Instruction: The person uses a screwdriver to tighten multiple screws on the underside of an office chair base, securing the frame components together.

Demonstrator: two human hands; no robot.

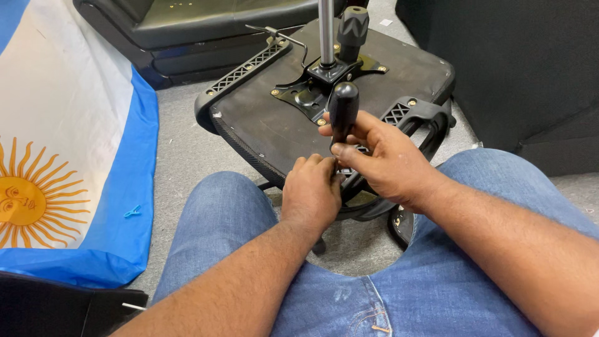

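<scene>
— What takes up most of the view?

— Two legs in blue denim jeans [437, 293] fill the bottom, knees apart. To the left a large cloth flag with light blue and white bands and a golden sun emblem [68, 125] lies on the grey carpeted floor [181, 150]. A black padded cushion [206, 25] sits at the top, behind the work.

— And the work itself?

— An upturned black office chair seat, its flat underside facing up [262, 118], lies on the floor just beyond the knees. A black metal mounting plate with brass-coloured bolts [306, 93] is fixed at its middle, and a shiny steel gas-lift column [326, 31] rises from it beside a black ribbed tension knob [353, 25]. A black plastic armrest bracket [246, 68] runs along the far left edge; another [418, 115] curves at the near right corner.

— The hands?

— The right hand [380, 162] is wrapped around a screwdriver with a rounded black handle [343, 106], held upright over the seat's near edge. The left hand [310, 193] is curled tight at the tool's lower end, touching the right; what its fingertips pinch is hidden.

— Anything small?

— A tiny blue plastic clip [132, 212] on the flag's edge.
</scene>
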